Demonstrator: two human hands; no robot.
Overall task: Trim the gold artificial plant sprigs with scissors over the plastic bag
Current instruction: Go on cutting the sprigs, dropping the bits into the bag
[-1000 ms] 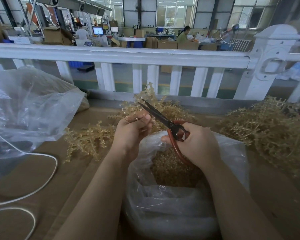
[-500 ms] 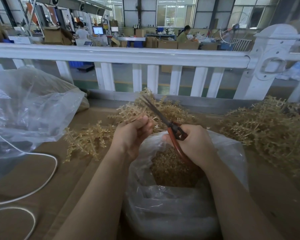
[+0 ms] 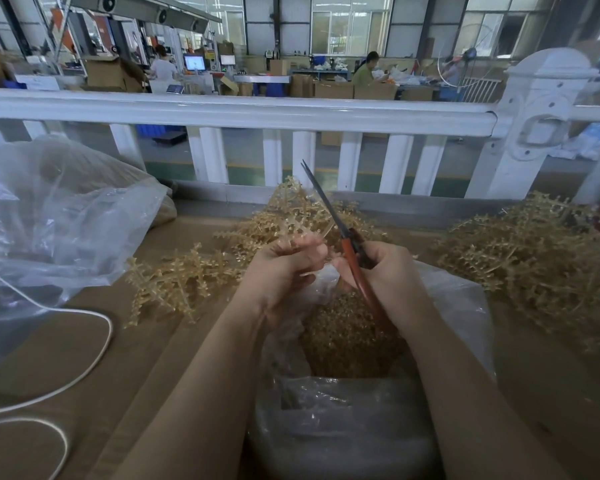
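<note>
My left hand (image 3: 284, 271) pinches a small gold sprig (image 3: 293, 242) just above the open clear plastic bag (image 3: 458, 306), which holds a heap of gold trimmings (image 3: 347, 337). My right hand (image 3: 385, 271) grips red-handled scissors (image 3: 329, 209); their blades are closed and point up and away, right beside the sprig. Both hands almost touch over the bag's far rim.
Loose gold sprigs lie in piles at the left (image 3: 174, 282), behind the hands (image 3: 291, 216) and at the right (image 3: 527, 258). A large clear bag (image 3: 56, 223) and a white cord (image 3: 94, 358) sit at the left. A white railing (image 3: 257, 112) borders the brown table (image 3: 129, 341).
The scissor blades were apart around the sprig and have closed, and they now point more upright. My left hand stays at the same spot over the bag.
</note>
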